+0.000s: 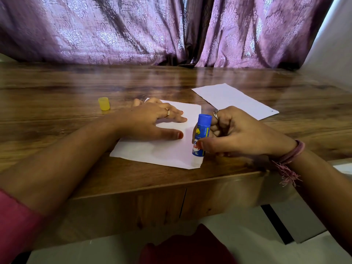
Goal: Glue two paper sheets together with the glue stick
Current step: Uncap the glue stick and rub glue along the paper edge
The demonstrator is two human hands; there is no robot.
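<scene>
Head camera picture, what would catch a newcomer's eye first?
The blue glue stick, held tip-down by the right hand on the near sheet's right edge. The left hand lies flat on that sheet. The yellow cap stands apart at left, and a second sheet lies far right.

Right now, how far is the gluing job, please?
Done: the yellow cap is off, standing on the table. In hand: the left hand pins the near sheet while the right hand presses the glue stick at its right edge. Left: laying on the second sheet, lying apart.
</scene>
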